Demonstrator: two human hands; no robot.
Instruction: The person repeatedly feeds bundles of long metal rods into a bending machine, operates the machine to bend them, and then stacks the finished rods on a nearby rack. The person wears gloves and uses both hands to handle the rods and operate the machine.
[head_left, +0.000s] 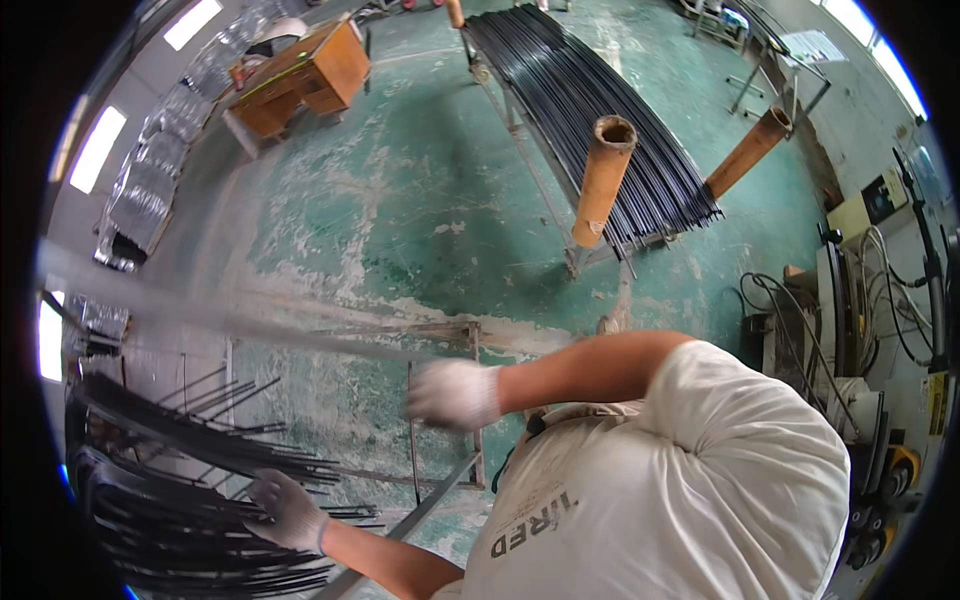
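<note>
My right hand (455,395), in a whitish work glove, is blurred by motion over the frame's middle. Its fingers look closed on the end of a long thin strip (250,325), smeared grey, which runs off to the far left. Lower down, my gloved left hand (287,510) has thumb and fingers apart. It lies over the ends of a stack of long black strips (170,510) at the lower left; whether it touches them I cannot tell. Another layer of black strips (160,420) fans out just above that stack.
A metal frame (476,400) stands by my hands. Beyond, a rack with cardboard-tube posts (605,180) carries many black strips (600,110). A wooden desk (315,75) and plastic-wrapped bundles (150,180) line the left. Machinery with hoses (880,290) is on the right.
</note>
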